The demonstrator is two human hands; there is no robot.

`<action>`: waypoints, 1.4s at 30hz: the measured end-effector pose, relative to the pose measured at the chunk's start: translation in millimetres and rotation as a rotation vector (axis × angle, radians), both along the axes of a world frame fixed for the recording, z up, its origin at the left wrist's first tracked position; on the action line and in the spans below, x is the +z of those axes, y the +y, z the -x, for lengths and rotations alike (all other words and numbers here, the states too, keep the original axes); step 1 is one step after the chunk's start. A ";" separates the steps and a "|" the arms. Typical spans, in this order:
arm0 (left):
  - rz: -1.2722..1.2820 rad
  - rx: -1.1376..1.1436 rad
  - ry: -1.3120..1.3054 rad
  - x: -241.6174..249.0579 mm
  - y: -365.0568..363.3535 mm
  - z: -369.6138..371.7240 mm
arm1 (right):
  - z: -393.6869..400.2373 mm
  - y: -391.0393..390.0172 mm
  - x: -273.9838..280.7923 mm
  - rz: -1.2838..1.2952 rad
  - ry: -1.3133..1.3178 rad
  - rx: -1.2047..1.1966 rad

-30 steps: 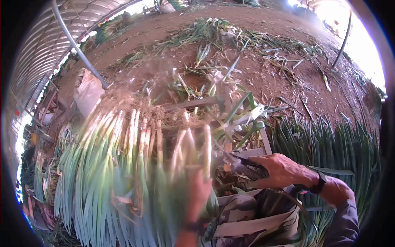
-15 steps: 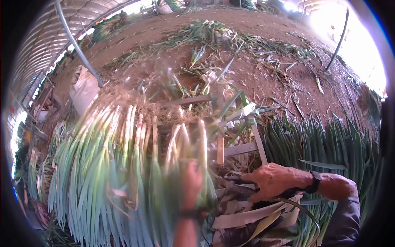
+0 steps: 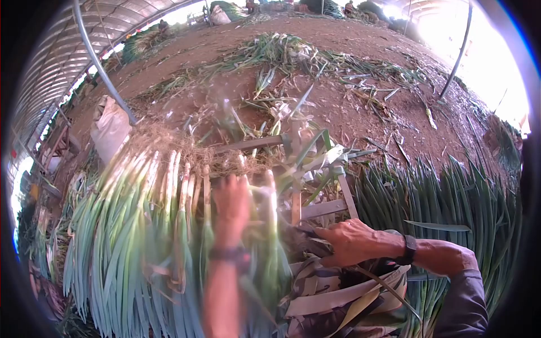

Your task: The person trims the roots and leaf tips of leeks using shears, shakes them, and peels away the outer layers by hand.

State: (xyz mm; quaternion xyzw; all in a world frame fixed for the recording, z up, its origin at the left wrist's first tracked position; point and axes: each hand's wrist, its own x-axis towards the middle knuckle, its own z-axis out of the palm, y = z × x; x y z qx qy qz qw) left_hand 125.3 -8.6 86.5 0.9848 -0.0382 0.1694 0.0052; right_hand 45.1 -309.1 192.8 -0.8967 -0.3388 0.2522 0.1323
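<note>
Many long green onions (image 3: 121, 225) lie side by side, roots away from me and green leaves toward me. My left hand (image 3: 231, 200), blurred by motion, is over the white stalks near the root end; its fingers are too smeared to tell whether they grip one. One thick green onion (image 3: 273, 203) lies just right of that hand. My right hand (image 3: 355, 241) is closed around a dark tool (image 3: 309, 239), mostly hidden by the fingers and pointing left. A thin, hose-like line (image 3: 389, 288) curves down below the right hand.
A wooden frame (image 3: 321, 209) with loose leaves on it stands ahead. More green onions (image 3: 434, 208) are piled at right. A pale sack (image 3: 110, 127) and a metal pole (image 3: 101, 62) are at left. Leaf scraps (image 3: 282, 50) litter the dirt floor. Camouflage cloth (image 3: 315, 281) covers my lap.
My left hand has moved up and left, from beside the thick green onion toward the root ends. My right hand keeps its hold, and the whole view has shifted slightly.
</note>
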 end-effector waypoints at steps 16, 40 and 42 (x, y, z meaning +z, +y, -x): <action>0.403 0.328 0.360 -89.3 -89.5 106.5 | -62.5 29.0 -34.1 -0.091 -0.177 -0.126; 0.498 0.304 -0.087 -101.4 -72.4 156.2 | 3.2 8.2 1.2 0.042 0.115 0.213; 0.474 0.316 -0.033 -101.9 -68.0 150.0 | -0.5 20.1 -0.8 0.137 0.102 0.234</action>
